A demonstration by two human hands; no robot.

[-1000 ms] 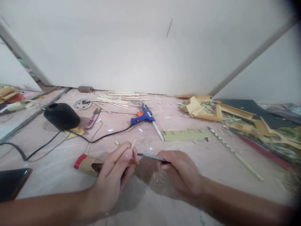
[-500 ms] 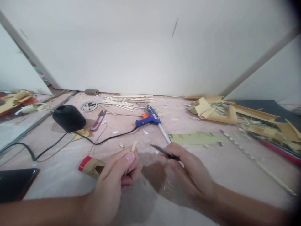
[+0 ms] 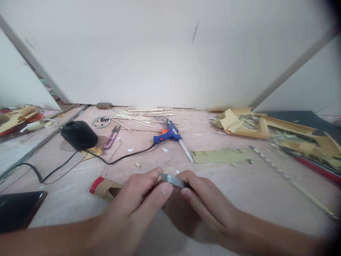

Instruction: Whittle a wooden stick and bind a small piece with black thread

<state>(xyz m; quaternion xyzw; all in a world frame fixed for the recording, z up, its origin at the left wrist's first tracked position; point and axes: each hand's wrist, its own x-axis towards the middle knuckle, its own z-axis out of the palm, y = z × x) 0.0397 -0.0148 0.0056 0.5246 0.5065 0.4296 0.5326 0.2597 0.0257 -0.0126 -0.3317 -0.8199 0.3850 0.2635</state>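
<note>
The left hand (image 3: 138, 202) pinches something hidden under its fingertips, steadying it against the grey flat metal blade (image 3: 172, 180); the right hand (image 3: 202, 199) grips that blade low over the pink dusty floor (image 3: 239, 185) for control.

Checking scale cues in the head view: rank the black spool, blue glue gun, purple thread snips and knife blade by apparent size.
1. black spool
2. blue glue gun
3. purple thread snips and knife blade look alike; the blade is nearer and partly hidden by the right hand, so unranked.
</note>
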